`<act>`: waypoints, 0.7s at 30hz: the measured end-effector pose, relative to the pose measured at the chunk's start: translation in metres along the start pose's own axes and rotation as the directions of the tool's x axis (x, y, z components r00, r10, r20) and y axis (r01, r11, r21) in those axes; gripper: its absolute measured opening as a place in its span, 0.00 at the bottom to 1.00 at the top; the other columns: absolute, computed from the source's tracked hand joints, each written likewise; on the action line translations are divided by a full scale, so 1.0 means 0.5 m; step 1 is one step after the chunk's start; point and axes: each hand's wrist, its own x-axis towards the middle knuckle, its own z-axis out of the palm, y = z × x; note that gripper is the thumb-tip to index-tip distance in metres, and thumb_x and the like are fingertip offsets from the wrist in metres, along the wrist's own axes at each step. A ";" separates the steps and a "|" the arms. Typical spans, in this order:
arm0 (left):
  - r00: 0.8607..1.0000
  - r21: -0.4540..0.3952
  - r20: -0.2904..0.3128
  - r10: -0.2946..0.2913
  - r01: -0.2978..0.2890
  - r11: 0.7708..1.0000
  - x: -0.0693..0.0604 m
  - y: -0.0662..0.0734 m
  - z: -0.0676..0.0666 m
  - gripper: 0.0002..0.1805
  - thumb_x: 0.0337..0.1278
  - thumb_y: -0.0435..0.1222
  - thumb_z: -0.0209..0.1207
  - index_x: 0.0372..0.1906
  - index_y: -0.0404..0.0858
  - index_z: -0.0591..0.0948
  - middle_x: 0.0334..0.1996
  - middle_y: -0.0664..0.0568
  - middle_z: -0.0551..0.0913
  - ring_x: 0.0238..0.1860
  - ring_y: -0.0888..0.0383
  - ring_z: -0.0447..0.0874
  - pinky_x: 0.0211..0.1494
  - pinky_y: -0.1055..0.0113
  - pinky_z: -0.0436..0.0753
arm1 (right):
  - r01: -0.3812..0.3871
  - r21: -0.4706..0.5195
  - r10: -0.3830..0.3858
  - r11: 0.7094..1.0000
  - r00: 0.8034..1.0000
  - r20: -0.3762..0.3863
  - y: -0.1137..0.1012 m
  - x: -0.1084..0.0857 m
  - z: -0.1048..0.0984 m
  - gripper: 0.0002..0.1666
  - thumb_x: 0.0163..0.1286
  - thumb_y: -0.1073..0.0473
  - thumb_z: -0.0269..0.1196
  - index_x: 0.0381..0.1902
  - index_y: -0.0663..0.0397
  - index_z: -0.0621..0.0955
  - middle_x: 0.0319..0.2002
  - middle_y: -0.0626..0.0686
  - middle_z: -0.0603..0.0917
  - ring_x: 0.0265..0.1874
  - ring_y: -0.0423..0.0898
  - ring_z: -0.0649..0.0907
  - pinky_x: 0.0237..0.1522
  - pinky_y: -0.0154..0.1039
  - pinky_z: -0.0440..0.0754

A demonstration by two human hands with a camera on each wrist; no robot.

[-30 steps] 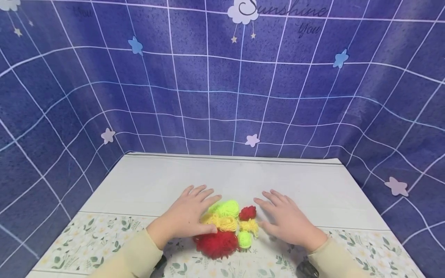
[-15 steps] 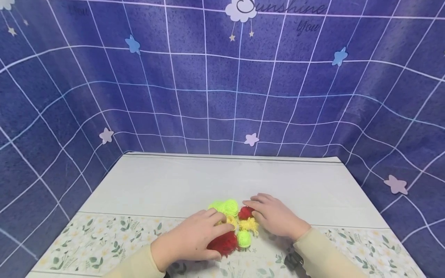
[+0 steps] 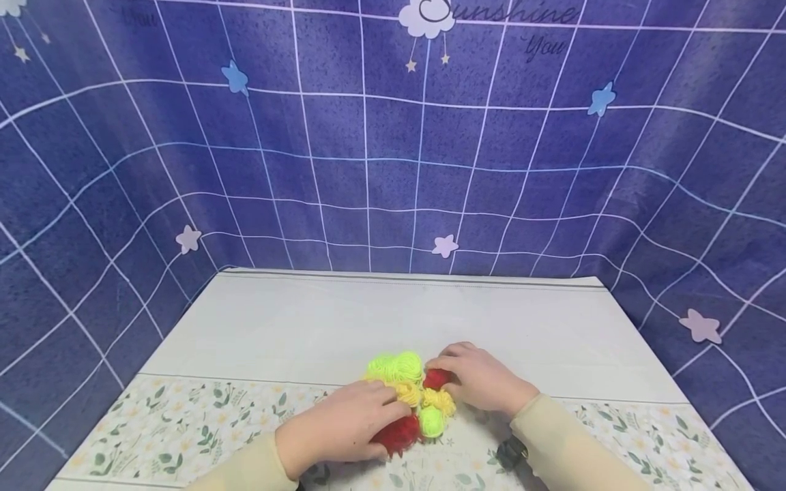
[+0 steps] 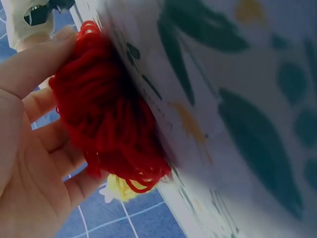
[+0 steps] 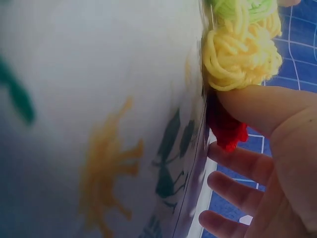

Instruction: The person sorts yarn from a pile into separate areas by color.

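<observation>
Around the large red yarn bundle (image 3: 398,434) (image 4: 106,104) curl the thumb and fingers of my left hand (image 3: 346,424) (image 4: 39,148); its left part is hidden under the hand. The small red yarn ball (image 3: 437,379) (image 5: 227,125) lies between the thumb and fingers of my right hand (image 3: 485,383) (image 5: 277,163). Just below it in the head view is a small yellow bundle (image 3: 439,402) (image 5: 242,54), then a small green ball (image 3: 432,423) (image 5: 247,10). Larger yellow yarn (image 3: 408,393) (image 4: 124,188) and larger green yarn (image 3: 396,367) lie beyond the large red bundle.
The table (image 3: 295,320) is white at the back, with a leaf-and-flower pattern (image 3: 184,423) nearer the front. A blue curtain (image 3: 393,177) with white lines and stars stands behind it and along both sides.
Both hands have come down from open poses: the left onto the large red bundle, the right onto the small red ball. The small red ball has shifted slightly since half a second ago.
</observation>
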 end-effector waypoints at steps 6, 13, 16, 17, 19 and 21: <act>0.999 -0.014 0.051 -0.008 0.009 1.000 0.001 0.004 0.006 0.37 0.48 0.54 0.74 0.65 0.55 0.75 0.45 0.65 0.79 0.45 0.67 0.78 0.48 0.66 0.81 | 0.009 -0.037 -0.010 0.999 1.000 -0.008 0.005 0.003 0.006 0.25 0.60 0.59 0.72 0.56 0.38 0.85 0.48 0.44 0.81 0.50 0.46 0.78 0.55 0.49 0.79; 0.998 0.005 0.054 -0.013 0.012 1.000 0.002 0.010 0.005 0.37 0.47 0.52 0.75 0.65 0.55 0.76 0.44 0.66 0.80 0.44 0.67 0.79 0.47 0.66 0.81 | 0.021 -0.088 -0.023 0.996 0.999 -0.029 0.007 0.005 0.008 0.19 0.59 0.56 0.73 0.49 0.36 0.86 0.38 0.39 0.77 0.39 0.41 0.75 0.44 0.41 0.79; 0.999 0.019 0.052 -0.008 0.007 1.000 0.002 0.012 0.004 0.37 0.47 0.52 0.75 0.65 0.55 0.76 0.44 0.66 0.80 0.43 0.67 0.79 0.46 0.67 0.80 | 0.009 -0.094 -0.011 0.996 1.000 -0.029 0.010 0.003 0.008 0.17 0.60 0.54 0.73 0.48 0.35 0.86 0.37 0.38 0.77 0.39 0.40 0.75 0.44 0.41 0.79; 0.999 0.023 0.051 -0.005 0.004 1.000 0.002 0.012 0.004 0.37 0.46 0.52 0.75 0.65 0.55 0.76 0.44 0.66 0.80 0.43 0.67 0.79 0.46 0.67 0.80 | -0.002 -0.094 0.000 0.996 1.000 -0.028 0.011 0.001 0.008 0.17 0.60 0.53 0.73 0.48 0.34 0.86 0.37 0.38 0.77 0.39 0.40 0.75 0.44 0.41 0.79; 0.999 0.024 0.046 0.000 -0.001 1.000 0.001 0.013 0.002 0.37 0.46 0.52 0.76 0.65 0.55 0.76 0.44 0.66 0.80 0.43 0.67 0.79 0.46 0.67 0.80 | -0.024 -0.094 0.021 0.995 0.999 -0.028 0.014 -0.004 0.006 0.17 0.61 0.51 0.73 0.49 0.35 0.86 0.38 0.37 0.77 0.40 0.40 0.75 0.45 0.41 0.79; 0.999 0.017 0.041 0.005 -0.006 1.000 0.000 0.012 0.000 0.37 0.46 0.52 0.76 0.64 0.55 0.77 0.44 0.66 0.80 0.43 0.67 0.79 0.45 0.68 0.80 | -0.049 -0.088 0.046 0.995 0.998 -0.033 0.017 -0.009 0.003 0.17 0.61 0.51 0.72 0.50 0.35 0.86 0.38 0.37 0.77 0.41 0.40 0.75 0.46 0.42 0.79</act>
